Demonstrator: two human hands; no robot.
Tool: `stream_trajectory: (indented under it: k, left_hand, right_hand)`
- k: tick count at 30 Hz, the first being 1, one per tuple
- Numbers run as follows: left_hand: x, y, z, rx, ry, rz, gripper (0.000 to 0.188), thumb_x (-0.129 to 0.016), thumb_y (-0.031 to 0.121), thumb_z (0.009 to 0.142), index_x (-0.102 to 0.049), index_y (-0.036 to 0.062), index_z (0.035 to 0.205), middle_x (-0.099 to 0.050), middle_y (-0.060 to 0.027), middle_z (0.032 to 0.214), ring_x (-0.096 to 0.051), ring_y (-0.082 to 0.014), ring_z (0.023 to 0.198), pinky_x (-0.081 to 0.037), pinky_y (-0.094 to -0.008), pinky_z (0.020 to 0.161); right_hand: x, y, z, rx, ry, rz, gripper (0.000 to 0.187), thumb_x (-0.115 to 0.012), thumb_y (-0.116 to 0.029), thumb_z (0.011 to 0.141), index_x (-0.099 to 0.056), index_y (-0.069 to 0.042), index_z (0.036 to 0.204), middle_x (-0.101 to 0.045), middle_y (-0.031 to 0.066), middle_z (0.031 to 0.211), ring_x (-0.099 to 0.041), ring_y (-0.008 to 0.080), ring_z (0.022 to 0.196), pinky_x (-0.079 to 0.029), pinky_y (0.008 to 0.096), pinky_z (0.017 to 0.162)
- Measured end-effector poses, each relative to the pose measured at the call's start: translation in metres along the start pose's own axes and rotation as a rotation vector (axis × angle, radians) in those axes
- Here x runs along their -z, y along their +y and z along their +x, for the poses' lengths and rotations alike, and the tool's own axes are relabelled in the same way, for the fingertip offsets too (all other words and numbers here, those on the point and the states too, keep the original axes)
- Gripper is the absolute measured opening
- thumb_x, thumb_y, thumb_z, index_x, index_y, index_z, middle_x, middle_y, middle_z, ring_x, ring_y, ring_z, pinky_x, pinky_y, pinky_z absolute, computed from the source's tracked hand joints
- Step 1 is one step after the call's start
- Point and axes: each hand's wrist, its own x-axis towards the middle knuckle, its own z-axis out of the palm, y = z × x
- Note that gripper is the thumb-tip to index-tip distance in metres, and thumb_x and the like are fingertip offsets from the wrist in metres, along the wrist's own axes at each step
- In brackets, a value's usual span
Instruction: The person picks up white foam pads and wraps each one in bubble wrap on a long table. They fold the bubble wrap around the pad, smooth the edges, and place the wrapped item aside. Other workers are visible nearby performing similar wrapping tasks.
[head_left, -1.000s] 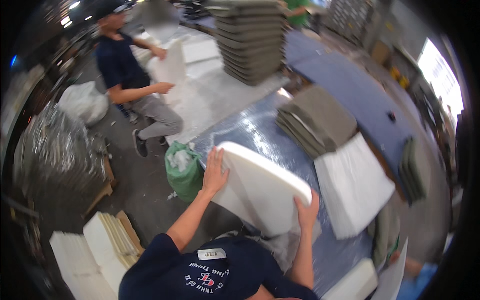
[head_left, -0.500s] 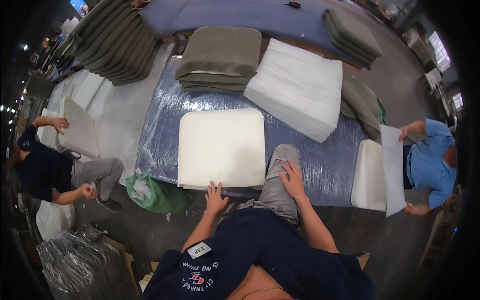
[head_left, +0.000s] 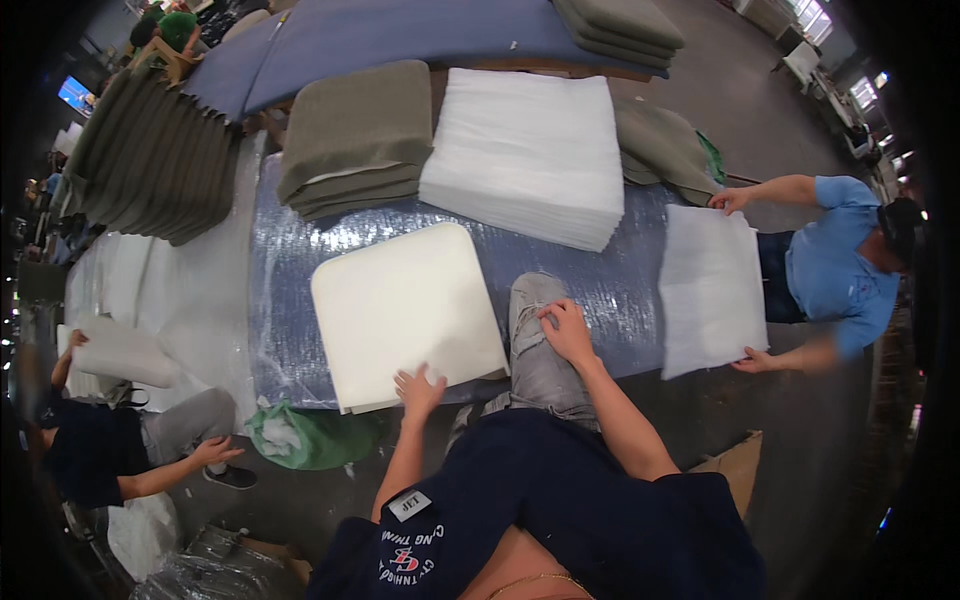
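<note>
A cream foam cushion pad [head_left: 405, 310] with rounded far corners lies flat on the plastic-covered table, in front of me. My left hand [head_left: 420, 390] rests on its near edge, fingers spread and holding nothing. My right hand [head_left: 567, 330] lies on my raised knee [head_left: 535, 335], which is up against the table in grey trousers. Its fingers are slightly bent and apart over the cloth, with nothing seen in them. Beyond the pad sit a stack of white wadding sheets [head_left: 525, 150] and a stack of olive-grey cushion covers [head_left: 355, 130].
At the right a co-worker in blue [head_left: 840, 250] holds a white wadding sheet [head_left: 712, 290] at the table's end. Another co-worker [head_left: 100, 440] handles a pale pad [head_left: 125, 352] at the left. A green sack [head_left: 320, 438] stands below the table edge. Many olive pieces [head_left: 150, 150] lean far left.
My view has turned, and the foam pad now sits slightly skewed. My right fingers have drawn in a little. The right co-worker's sheet has come down flatter, covering the foam piece there.
</note>
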Motion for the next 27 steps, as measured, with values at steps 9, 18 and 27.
stream_trajectory:
  k: [9, 18, 27]
  left_hand:
    - [0.035, 0.025, 0.119, -0.013, 0.697, -0.094, 0.062, -0.063, 0.040, 0.086, -0.048, 0.0170, 0.142, -0.018, -0.0308, 0.157, -0.014, -0.0481, 0.146, -0.013, -0.0638, 0.116]
    - [-0.026, -0.001, 0.102, 0.026, 0.808, -0.049, 0.055, -0.049, 0.040, 0.096, -0.042, 0.0193, 0.147, -0.026, -0.0181, 0.159, -0.021, -0.0369, 0.147, -0.013, -0.0550, 0.119]
    - [-0.024, -0.001, 0.114, 0.070, 0.788, -0.086, 0.057, -0.052, 0.037, 0.093, -0.042, 0.0217, 0.147, -0.025, -0.0150, 0.160, -0.023, -0.0356, 0.147, -0.016, -0.0543, 0.118]
  right_hand:
    - [0.066, 0.046, 0.009, 0.033, -0.148, -0.130, 0.025, -0.052, -0.008, 0.094, -0.064, -0.005, 0.116, -0.064, 0.0189, 0.110, -0.060, 0.0364, 0.103, -0.047, 0.0403, 0.092]
    - [0.066, 0.069, 0.049, -0.051, -0.386, -0.485, 0.026, -0.046, -0.002, 0.088, -0.058, -0.005, 0.111, -0.063, 0.0200, 0.103, -0.061, 0.0381, 0.096, -0.049, 0.0468, 0.083]
    - [0.031, 0.002, 0.194, -0.143, -0.271, -0.648, 0.022, -0.060, -0.025, 0.087, -0.070, -0.012, 0.102, -0.072, 0.0086, 0.102, -0.068, 0.0325, 0.096, -0.052, 0.0430, 0.082]
